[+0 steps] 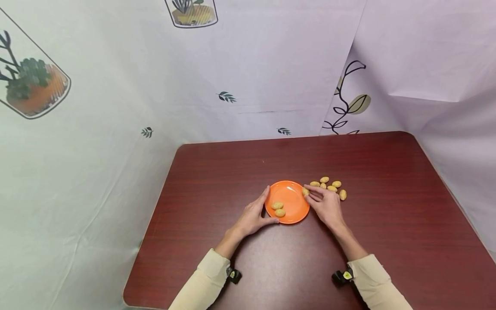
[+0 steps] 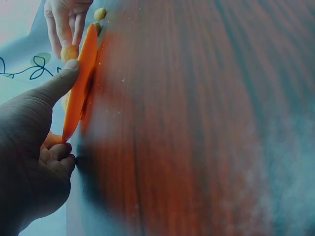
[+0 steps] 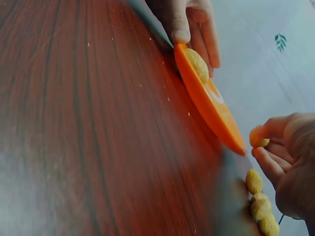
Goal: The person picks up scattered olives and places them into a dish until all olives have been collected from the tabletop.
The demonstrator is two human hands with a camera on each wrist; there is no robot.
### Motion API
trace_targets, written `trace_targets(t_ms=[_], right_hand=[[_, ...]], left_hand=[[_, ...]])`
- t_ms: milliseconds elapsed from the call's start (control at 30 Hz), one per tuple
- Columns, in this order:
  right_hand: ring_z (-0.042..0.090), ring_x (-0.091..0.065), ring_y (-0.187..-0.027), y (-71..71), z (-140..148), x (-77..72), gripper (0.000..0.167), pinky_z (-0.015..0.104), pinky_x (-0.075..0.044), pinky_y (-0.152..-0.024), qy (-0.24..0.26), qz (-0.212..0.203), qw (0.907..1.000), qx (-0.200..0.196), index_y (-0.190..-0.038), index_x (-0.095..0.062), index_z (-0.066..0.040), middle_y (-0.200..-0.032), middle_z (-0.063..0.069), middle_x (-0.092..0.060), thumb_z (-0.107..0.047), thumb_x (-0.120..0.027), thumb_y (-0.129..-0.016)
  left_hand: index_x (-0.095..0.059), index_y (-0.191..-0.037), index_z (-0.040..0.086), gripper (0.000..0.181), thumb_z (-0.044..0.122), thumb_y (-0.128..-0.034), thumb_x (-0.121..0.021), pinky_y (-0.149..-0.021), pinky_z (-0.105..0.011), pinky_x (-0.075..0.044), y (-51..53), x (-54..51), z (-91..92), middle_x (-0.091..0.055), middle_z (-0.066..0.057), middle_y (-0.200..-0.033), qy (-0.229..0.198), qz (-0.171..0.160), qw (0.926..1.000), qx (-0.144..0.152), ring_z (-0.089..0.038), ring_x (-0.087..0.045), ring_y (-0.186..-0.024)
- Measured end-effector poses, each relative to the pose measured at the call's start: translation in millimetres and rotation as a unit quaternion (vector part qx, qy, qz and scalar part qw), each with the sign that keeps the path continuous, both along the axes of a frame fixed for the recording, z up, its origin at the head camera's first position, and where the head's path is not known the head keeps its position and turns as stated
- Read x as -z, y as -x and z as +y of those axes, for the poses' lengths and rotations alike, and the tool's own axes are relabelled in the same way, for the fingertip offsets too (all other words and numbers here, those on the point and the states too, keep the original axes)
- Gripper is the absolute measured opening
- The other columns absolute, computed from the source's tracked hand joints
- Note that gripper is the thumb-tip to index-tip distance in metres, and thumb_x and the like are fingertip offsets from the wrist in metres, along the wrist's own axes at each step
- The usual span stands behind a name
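Observation:
A small orange plate [image 1: 294, 211] lies on the table, and two oval yellow-tan, nut-like pieces [image 1: 280, 212] rest on its left side. My left hand [image 1: 252, 216] holds the plate's left rim, its thumb on the near edge and fingers on the far left. Between thumb and fingertips, my right hand [image 1: 327, 206] pinches another nut-like piece [image 1: 305, 191] over the plate's right rim. That pinched piece [image 3: 259, 136] also shows in the right wrist view, apart from the plate. Several similar pieces [image 1: 332, 188] lie loose just beyond the right hand.
The dark red wood-grain table [image 1: 217, 172] has rounded corners. Pale printed cloth [image 1: 271, 77] hangs behind it and along both sides. A small black device [image 1: 234, 275] is strapped to the left wrist, and another black device [image 1: 342, 277] to the right.

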State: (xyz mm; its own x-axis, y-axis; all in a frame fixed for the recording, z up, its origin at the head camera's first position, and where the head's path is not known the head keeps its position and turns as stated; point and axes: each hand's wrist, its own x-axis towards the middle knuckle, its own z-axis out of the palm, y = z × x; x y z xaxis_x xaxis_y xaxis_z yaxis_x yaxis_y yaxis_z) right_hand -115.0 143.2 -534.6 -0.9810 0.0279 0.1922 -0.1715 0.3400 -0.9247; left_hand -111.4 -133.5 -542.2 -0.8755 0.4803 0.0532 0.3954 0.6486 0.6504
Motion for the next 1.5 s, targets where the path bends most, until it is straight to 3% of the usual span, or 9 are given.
trace_targets(t_ms=[300,533,1033,1267,1500], right_hand=[[0.038,-0.074,-0.108,3.6,-16,-1.6,0.032,0.020,-0.057,-0.084,-0.006,0.007,0.9995,-0.031,-0.122,-0.077,0.007,-0.118,0.025,-0.075,0.008,-0.080,-0.090],[0.038,-0.074,-0.110,7.1,-29,0.3,0.031,0.032,-0.060,-0.088,0.003,-0.008,0.9980,-0.062,-0.123,-0.076,0.006,-0.118,0.024,-0.076,0.010,-0.076,-0.092],[0.036,-0.076,-0.104,14.5,-49,5.1,0.030,0.037,-0.062,-0.085,-0.019,-0.003,0.9940,-0.107,-0.117,-0.080,0.002,-0.112,0.020,-0.078,0.011,-0.074,-0.089],[0.031,-0.078,-0.098,16.2,-54,6.6,0.023,0.041,-0.063,-0.083,-0.046,0.007,0.9928,-0.110,-0.108,-0.083,-0.001,-0.104,0.014,-0.080,0.010,-0.075,-0.089],[0.031,-0.078,-0.098,17.0,-55,8.4,0.023,0.039,-0.063,-0.082,-0.059,0.013,0.9921,-0.110,-0.109,-0.083,-0.001,-0.108,0.015,-0.080,0.009,-0.078,-0.089]], left_hand=[[-0.019,-0.170,0.005,0.114,0.041,-0.0880,-0.089,-0.121,-0.051,-0.036,0.0,-1.3,-0.4,-0.025,-0.009,-0.174,-0.003,-0.011,0.9999,0.002,-0.030,-0.038,-0.153],[-0.018,-0.171,0.006,0.114,0.041,-0.0881,-0.089,-0.122,-0.050,-0.036,0.3,-0.7,-0.5,-0.025,-0.008,-0.174,-0.003,-0.013,0.9999,0.001,-0.031,-0.039,-0.153],[-0.019,-0.170,0.006,0.114,0.040,-0.0876,-0.089,-0.120,-0.052,-0.038,-1.5,-1.3,0.4,-0.028,-0.009,-0.173,0.000,-0.004,1.0000,-0.004,-0.033,-0.043,-0.150],[-0.019,-0.170,0.006,0.114,0.039,-0.0869,-0.090,-0.119,-0.052,-0.039,-1.5,0.1,0.2,-0.028,-0.009,-0.173,0.000,0.002,1.0000,-0.004,-0.034,-0.045,-0.149],[-0.019,-0.170,0.006,0.114,0.039,-0.0881,-0.089,-0.120,-0.052,-0.038,-1.2,-0.4,0.1,-0.027,-0.010,-0.173,0.002,0.001,1.0000,-0.004,-0.033,-0.043,-0.150]])
